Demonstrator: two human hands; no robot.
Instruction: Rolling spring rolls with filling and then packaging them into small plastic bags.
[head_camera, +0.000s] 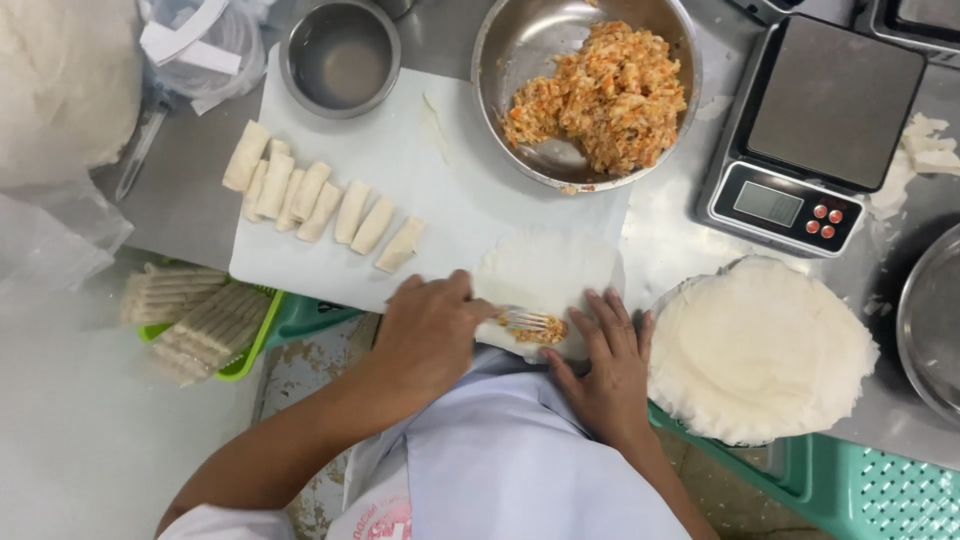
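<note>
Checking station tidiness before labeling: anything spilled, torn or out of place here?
Minor only. Torn wrapper scraps lie loose right of the scale, and a filling crumb sits outside the filling bowl. Finished rolls are lined up; the left hand holds a fork.

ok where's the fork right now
In the head view, the fork is low at centre, in the left hand, tines on filling on the wrapper, beside the right hand.

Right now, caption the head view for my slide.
Left hand forks filling onto a wrapper; right hand steadies it.
</note>
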